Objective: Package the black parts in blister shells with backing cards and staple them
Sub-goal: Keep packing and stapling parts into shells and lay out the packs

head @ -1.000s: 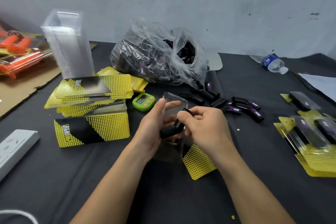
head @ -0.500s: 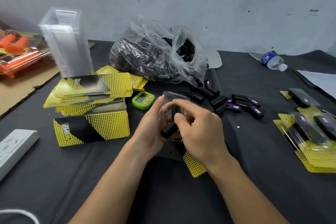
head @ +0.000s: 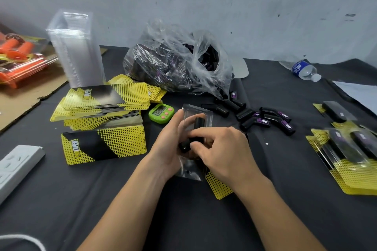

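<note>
— Which step is the person on?

— By the look of it, seating a black part [head: 199, 123] into a blister shell [head: 196, 111]. The left hand [head: 169, 144] holds the clear shell tilted up off the table [head: 265, 220], thumb along its near-left edge and fingers curled behind it. The right hand [head: 222, 153] has its fingers curled onto the part and pinches it down into the pocket.

— Is the part fully in?

— That is hard to tell. Its upper end shows through the clear plastic, and a dark end pokes out lower, between the two hands. Whether that is one piece or two cannot be made out, since the right hand's fingers cover the middle.

— Where is the card?

— A yellow dotted backing card [head: 218, 188] lies flat on the table just under the right wrist, with only its near corner showing. It is not joined to the shell yet.

— So what comes next?

— Probably pressing the part home until it sits level, then bringing the card against the open back of the shell and lining up the edges. Stapling would follow, though no stapler is in view.

— And supplies?

— Loose black parts [head: 265, 121] lie beyond the right hand, spilling from a plastic bag [head: 179, 67]. A stack of backing cards [head: 104, 100] sits to the left, and finished packs [head: 350, 157] lie far right.
</note>
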### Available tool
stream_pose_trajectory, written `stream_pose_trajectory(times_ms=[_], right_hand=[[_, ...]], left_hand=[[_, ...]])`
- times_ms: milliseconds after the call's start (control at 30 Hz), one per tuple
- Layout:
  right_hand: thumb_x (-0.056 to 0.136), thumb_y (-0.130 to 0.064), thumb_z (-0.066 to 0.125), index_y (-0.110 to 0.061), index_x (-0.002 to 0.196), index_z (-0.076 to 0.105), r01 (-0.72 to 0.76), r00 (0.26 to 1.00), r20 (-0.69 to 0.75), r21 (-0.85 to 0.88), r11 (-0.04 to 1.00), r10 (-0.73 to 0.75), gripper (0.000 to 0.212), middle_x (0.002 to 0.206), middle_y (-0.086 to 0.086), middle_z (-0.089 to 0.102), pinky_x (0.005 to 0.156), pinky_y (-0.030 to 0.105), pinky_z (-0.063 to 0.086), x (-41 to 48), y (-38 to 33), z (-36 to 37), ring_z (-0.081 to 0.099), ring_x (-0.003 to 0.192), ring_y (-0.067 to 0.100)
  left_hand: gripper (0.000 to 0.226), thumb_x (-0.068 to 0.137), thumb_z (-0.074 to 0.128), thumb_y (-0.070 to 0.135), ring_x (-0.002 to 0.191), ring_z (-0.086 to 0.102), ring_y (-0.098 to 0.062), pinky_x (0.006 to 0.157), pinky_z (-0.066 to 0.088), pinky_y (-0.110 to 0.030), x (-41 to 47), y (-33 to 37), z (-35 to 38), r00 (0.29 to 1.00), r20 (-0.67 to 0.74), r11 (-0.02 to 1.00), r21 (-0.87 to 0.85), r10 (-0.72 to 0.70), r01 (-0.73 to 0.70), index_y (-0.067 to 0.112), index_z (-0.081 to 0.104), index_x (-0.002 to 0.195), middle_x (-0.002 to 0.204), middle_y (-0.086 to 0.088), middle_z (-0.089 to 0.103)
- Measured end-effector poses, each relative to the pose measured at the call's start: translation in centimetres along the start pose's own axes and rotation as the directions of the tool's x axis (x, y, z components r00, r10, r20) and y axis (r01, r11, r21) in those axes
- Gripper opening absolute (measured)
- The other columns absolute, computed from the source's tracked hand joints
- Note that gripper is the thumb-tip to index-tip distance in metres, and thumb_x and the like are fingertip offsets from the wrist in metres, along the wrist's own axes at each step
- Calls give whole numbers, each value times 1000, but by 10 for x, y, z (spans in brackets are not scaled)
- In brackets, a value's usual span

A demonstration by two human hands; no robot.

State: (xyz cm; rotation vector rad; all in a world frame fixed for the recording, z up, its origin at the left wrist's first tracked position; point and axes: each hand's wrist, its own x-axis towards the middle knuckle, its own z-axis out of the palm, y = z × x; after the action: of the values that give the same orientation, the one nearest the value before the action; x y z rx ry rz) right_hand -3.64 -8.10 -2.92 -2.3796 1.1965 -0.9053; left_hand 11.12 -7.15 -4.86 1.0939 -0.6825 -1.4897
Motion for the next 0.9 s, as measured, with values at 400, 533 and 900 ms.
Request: stream_pose_trajectory(times_ms=[400, 533, 900], right_hand=[[86, -27, 72, -37, 115, 76, 7, 994, -110, 202, 979, 16, 32, 68, -36, 61, 69, 6, 45, 0, -2, -1, 61, 67, -5], [92, -18, 68, -28, 96, 78, -65, 952, -292, 95, 993, 90, 16, 74, -18, 73, 72, 32, 57, 2, 8, -18, 68, 69, 9], [78, -82, 49, -30, 111, 61, -42, 919, 292, -596, 802, 265, 63, 110, -7, 65, 96, 40, 28, -29, -7, -9, 50, 109, 22]], left_hand=[[69, 105, 34, 63, 96, 68, -31, 88, 53, -43, 0, 4, 5, 996, -74, 980, -196, -38, 23, 11, 63, 137, 107, -17, 73], [68, 105, 37, 61, 77, 70, -26, 67, 61, -38, -2, 8, 3, 997, -64, 931, -364, -34, 9, 5, 58, 137, 103, -21, 73], [60, 107, 34, 57, 73, 67, -26, 65, 60, -35, 1, 16, -9, 981, -186, 872, -470, 50, -134, 7, 59, 129, 99, -20, 72]])
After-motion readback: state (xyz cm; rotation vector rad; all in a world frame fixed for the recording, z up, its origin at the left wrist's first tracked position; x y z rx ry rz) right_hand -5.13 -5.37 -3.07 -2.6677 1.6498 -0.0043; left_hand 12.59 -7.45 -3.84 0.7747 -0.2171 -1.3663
